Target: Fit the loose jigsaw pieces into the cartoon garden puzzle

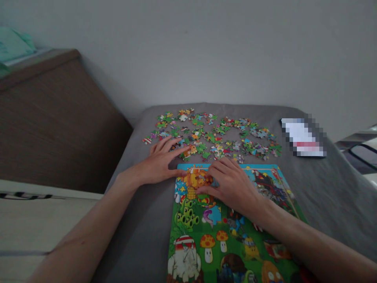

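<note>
A colourful cartoon puzzle board (188, 224) lies on the grey cloth, printed with mushrooms, green plants and other figures. My left hand (157, 163) is open, its fingers spread over the near left edge of the loose puzzle pieces (212, 137). Its thumb rests at the board's upper left corner. Over the upper part of the board, my right hand (232, 182) is closed, fingers curled and thumb below them. A small light-blue puzzle piece (215, 182) shows between its thumb and fingers, mostly hidden. On the board, a blue and purple piece (212, 215) lies below that hand.
A phone (303, 137) with a blurred-out screen lies at the right on the grey cloth (332, 196). The white wall (206, 51) rises behind. At the left stands a brown wooden cabinet (59, 114), with a pale surface (26, 220) lower down.
</note>
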{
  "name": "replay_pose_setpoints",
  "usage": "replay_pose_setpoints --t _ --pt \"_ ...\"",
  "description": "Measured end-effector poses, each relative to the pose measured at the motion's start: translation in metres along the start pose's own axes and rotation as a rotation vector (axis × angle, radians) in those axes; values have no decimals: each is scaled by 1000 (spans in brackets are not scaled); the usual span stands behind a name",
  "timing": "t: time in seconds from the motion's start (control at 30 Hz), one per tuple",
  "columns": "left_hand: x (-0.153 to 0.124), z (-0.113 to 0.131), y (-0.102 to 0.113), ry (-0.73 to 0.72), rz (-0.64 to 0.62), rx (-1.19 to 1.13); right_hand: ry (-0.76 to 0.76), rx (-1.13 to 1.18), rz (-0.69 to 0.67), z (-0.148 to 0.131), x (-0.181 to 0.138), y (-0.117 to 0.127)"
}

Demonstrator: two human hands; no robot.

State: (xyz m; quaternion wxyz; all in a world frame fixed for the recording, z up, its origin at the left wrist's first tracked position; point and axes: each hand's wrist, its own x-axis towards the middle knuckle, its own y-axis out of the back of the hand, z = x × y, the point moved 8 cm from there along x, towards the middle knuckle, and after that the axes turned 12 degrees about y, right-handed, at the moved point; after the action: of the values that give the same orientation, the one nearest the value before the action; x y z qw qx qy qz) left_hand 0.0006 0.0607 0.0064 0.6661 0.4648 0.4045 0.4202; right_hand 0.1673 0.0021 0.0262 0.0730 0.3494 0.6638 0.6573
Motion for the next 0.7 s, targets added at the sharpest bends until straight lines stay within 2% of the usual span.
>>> replay_pose_setpoints --t 0.17,0.3,0.57,0.7 --pt "-1 1 1 8 -6 0 88 219 -78 4 -10 1" --pt "-1 0 0 -12 -2 -5 98 218 -138 8 -14 -3" --pt "0 0 -1 -12 7 12 80 193 -71 8 -13 -2" --pt "0 -1 -2 2 2 16 105 228 -82 5 -16 1"
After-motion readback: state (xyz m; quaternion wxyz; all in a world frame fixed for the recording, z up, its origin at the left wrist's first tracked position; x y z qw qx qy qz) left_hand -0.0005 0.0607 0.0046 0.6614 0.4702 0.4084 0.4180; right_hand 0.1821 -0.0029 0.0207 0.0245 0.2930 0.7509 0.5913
